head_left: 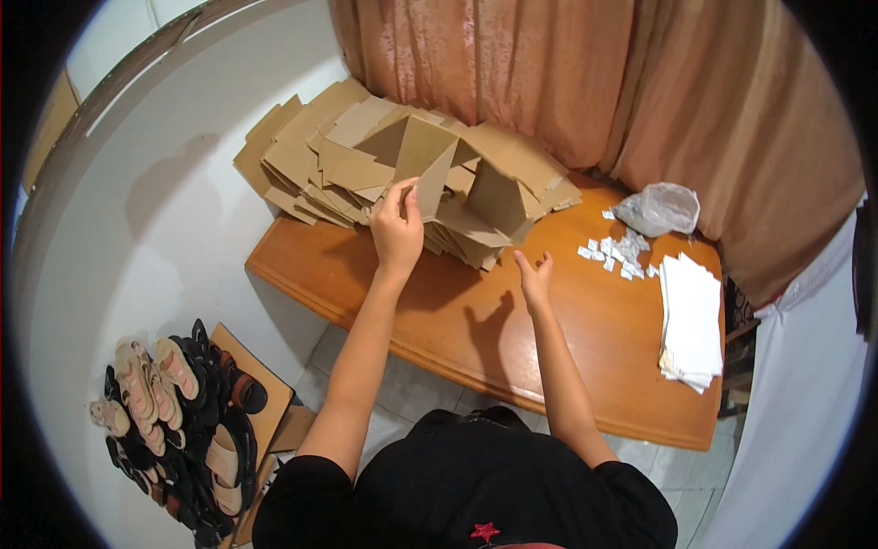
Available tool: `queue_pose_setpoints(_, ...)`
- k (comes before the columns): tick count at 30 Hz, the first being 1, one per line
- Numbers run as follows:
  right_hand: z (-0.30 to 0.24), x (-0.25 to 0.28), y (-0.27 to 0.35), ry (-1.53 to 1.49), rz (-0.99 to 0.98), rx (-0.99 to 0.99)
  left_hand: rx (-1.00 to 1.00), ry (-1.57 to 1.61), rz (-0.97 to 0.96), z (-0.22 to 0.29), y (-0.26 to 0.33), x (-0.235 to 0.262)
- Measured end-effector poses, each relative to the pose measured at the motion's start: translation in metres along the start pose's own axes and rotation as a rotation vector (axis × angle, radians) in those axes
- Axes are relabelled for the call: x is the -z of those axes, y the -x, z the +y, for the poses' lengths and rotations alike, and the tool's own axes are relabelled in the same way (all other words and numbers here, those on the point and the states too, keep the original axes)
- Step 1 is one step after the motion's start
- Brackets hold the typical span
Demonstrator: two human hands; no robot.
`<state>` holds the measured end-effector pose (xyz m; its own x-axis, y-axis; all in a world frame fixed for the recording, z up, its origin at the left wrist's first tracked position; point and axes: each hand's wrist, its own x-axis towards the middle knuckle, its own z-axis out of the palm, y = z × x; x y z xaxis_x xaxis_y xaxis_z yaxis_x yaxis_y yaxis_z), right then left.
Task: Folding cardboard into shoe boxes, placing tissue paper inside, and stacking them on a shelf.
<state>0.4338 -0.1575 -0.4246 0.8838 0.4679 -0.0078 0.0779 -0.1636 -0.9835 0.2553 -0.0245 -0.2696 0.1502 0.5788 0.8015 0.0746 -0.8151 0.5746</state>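
An unfolded brown cardboard box (430, 188) is held up over the far left part of the wooden table, its flaps standing out at angles. My left hand (397, 229) pinches the edge of one of its panels between thumb and fingers. Just off the box's lower right corner, my right hand (534, 279) is open, thumb and fingers apart, with nothing in it. Behind and beneath the box lies a heap of flattened cardboard boxes (302, 160), so the box's far side is hard to tell from the heap.
On the brown table (604, 339), small white packets (615, 254) lie scattered beside a clear plastic bag (660, 209). A stack of white paper sheets (690, 320) sits at the right edge. Curtains (512, 64) hang behind. Many sandals (183, 393) are piled at the lower left.
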Motion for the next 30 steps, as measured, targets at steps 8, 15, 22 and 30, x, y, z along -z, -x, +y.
queue_pose_setpoints(8, 0.051, 0.065, 0.062, -0.276, 0.055, -0.309, 0.251, 0.663, -0.258, 0.072, 0.032, -0.005)
queue_pose_setpoints(15, 0.065, 0.144, 0.146, -0.461, -0.372, -0.499, 0.385, 0.828, -0.377, 0.103, 0.061, -0.032)
queue_pose_setpoints(22, 0.044, 0.203, 0.204, -0.402, -0.159, -0.297, 0.338, 0.737, -0.373, 0.145, 0.08, -0.071)
queue_pose_setpoints(30, 0.016, 0.224, 0.196, -0.122, -0.09, -0.287, 0.174, 0.493, -0.417, 0.183, 0.085, -0.115)
